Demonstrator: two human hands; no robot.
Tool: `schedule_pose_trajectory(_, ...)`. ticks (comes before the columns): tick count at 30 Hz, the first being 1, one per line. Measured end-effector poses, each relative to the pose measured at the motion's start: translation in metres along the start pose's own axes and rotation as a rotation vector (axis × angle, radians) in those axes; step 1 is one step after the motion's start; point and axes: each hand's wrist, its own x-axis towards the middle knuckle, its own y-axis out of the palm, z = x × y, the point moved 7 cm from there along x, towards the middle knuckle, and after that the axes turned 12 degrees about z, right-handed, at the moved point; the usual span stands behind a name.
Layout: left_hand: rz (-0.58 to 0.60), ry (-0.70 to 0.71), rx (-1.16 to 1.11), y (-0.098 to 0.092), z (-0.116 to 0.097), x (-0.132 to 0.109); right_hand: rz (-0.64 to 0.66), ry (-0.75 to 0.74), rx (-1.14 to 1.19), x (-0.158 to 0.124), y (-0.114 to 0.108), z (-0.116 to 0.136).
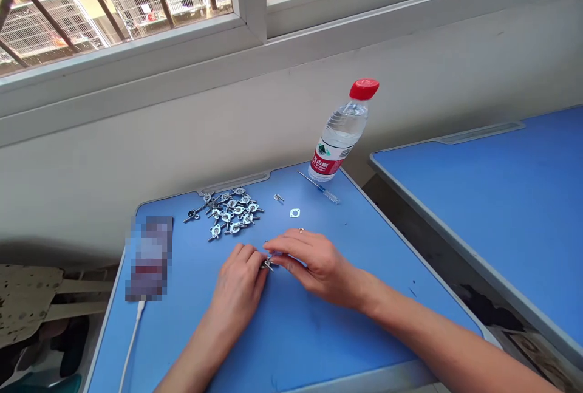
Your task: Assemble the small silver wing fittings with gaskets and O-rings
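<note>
Over the middle of the blue desk, my left hand [241,274] pinches a small metal fitting [268,265] with a thin pin sticking out of it. My right hand [319,259], wearing a ring, meets it from the right, thumb and forefinger closed at the top of the same part. Whatever is between those right fingertips is too small to make out. Beyond my hands lies a pile of similar silvery fittings [234,211], with oval flanges and short stems. A flat metal plate with a round hole [295,213] and a single small fitting [278,197] rest apart from the pile.
A bottle of water [337,138] with a red cap stands at the desk's far right corner, beside a blue-and-clear pen-like tool [321,188]. On the left is a blurred-out phone [149,259] with a white cable [132,344]. Another blue desk [501,198] stands right, across a gap.
</note>
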Motion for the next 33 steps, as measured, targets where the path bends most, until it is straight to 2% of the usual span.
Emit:
schedule_pose_trajectory(8, -0.044, -0.01, -0.07, 0.0, 0.004, 0.0, -0.002, 0.01, 0.013, 0.002, -0.002, 0.0)
schedule_pose_trajectory(17, -0.018, -0.053, -0.228, 0.0, 0.012, 0.001, -0.036, 0.03, 0.078, -0.001, -0.002, -0.005)
schedule_pose_trajectory(26, -0.001, -0.06, -0.361, 0.005, 0.017, 0.002, 0.072, 0.142, 0.127, 0.003, -0.005, -0.015)
schedule_pose_trajectory(33, 0.013, -0.061, -0.408, 0.007, 0.019, 0.003, -0.004, 0.121, 0.034, 0.001, -0.006, -0.014)
